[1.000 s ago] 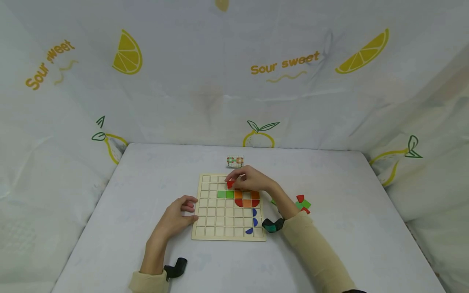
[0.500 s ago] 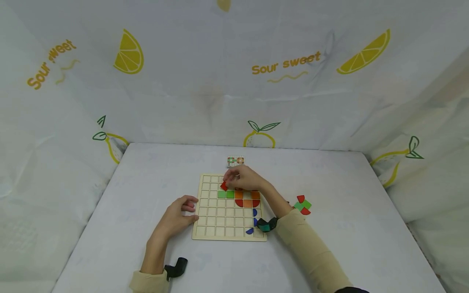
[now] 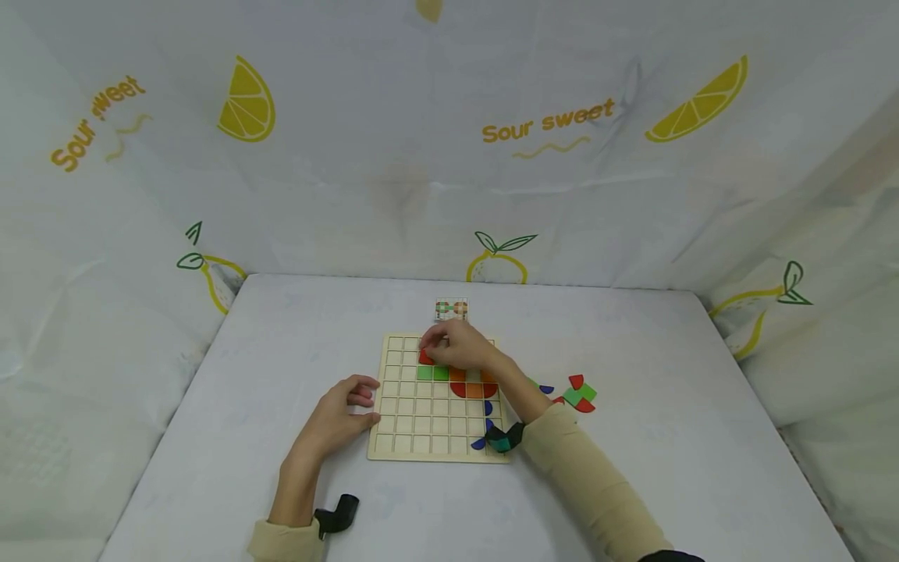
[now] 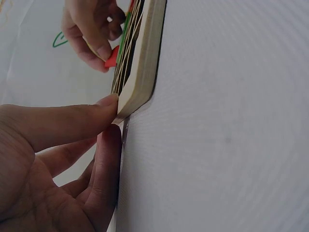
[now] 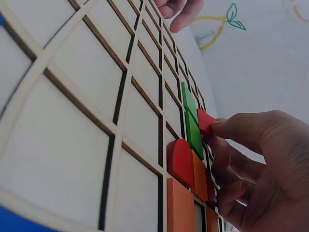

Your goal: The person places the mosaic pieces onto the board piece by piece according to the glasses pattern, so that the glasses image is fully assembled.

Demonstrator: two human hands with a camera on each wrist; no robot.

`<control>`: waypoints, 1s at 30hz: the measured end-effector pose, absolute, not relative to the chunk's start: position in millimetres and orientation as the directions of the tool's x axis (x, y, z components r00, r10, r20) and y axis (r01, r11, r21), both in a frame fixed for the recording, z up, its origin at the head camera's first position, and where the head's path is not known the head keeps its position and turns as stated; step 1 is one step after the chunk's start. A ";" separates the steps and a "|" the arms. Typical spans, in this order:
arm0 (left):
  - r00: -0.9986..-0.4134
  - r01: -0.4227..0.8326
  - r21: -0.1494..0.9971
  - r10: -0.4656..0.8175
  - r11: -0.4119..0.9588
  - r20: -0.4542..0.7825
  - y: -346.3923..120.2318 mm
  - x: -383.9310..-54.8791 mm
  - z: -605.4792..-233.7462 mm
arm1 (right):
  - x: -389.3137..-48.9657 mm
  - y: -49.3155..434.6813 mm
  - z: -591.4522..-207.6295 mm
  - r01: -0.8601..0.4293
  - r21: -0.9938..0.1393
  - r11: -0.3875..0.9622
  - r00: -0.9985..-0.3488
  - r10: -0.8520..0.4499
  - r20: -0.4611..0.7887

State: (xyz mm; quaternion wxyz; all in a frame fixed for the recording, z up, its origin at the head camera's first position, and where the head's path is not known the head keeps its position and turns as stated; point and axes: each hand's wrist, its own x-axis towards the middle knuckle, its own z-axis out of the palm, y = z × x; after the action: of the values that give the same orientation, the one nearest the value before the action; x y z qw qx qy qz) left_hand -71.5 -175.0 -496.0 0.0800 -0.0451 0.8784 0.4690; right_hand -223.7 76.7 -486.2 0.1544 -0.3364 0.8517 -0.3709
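Observation:
Above the wooden grid board (image 3: pixel 438 459), my right hand (image 3: pixel 463 346) pinches a small red tile (image 3: pixel 425 357) between thumb and fingers. In the right wrist view the red tile (image 5: pixel 205 122) is beside two green tiles (image 5: pixel 193 134), its near edge by their cell; whether it is seated cannot be seen. Orange tiles (image 3: pixel 474 390) and red rounded tiles (image 3: pixel 458 389) lie in cells to the right, partly hidden by the right hand. My left hand (image 3: pixel 340 415) rests at the board's left edge, its thumb touching the wooden side in the left wrist view.
A small printed pattern card (image 3: pixel 451 307) lies behind the board. Blue half-round pieces (image 3: pixel 488 407) rest on the board's lower right. Loose green pieces (image 3: pixel 572 395), red pieces (image 3: pixel 585 406) and a blue piece (image 3: pixel 546 389) lie right of the board, some behind the right forearm.
My right hand has shifted left over the board, carrying the red tile to just behind the green tiles. The tile has turned. My left hand has stayed at the board's edge.

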 end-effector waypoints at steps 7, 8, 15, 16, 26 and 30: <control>-0.982 -0.160 0.809 -0.011 0.565 -0.187 -176.1 -73.3 -498.1 | -218.4 73.1 -483.6 -0.488 -0.682 0.545 -0.748 -0.664 0.004; -0.982 -0.158 0.808 -0.008 0.567 -0.187 -176.4 -73.3 -498.6 | -217.4 73.7 -483.1 -0.480 -0.685 0.548 -0.751 -0.660 -0.002; -0.981 -0.160 0.806 -0.003 0.570 -0.193 -175.7 -72.4 -499.4 | -211.0 82.3 -480.2 -0.447 -0.701 0.556 -0.764 -0.645 -0.024; -0.981 -0.162 0.806 -0.005 0.569 -0.194 -175.5 -72.1 -499.5 | -209.9 83.8 -479.5 -0.446 -0.706 0.550 -0.764 -0.645 -0.020; -0.980 -0.170 0.808 -0.009 0.564 -0.200 -174.1 -71.0 -497.7 | -196.9 110.5 -467.3 -0.386 -0.746 0.543 -0.786 -0.616 -0.041; -0.980 -0.168 0.809 -0.009 0.563 -0.197 -174.5 -70.7 -497.4 | -192.8 129.1 -463.7 -0.350 -0.748 0.564 -0.812 -0.581 -0.058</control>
State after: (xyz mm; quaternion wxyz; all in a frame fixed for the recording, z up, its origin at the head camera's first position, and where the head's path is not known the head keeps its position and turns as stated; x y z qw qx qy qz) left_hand -70.7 -174.5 -497.4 0.0856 -0.0505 0.8799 0.4647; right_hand -192.8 129.1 -463.7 0.1506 -0.2673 0.8713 -0.3831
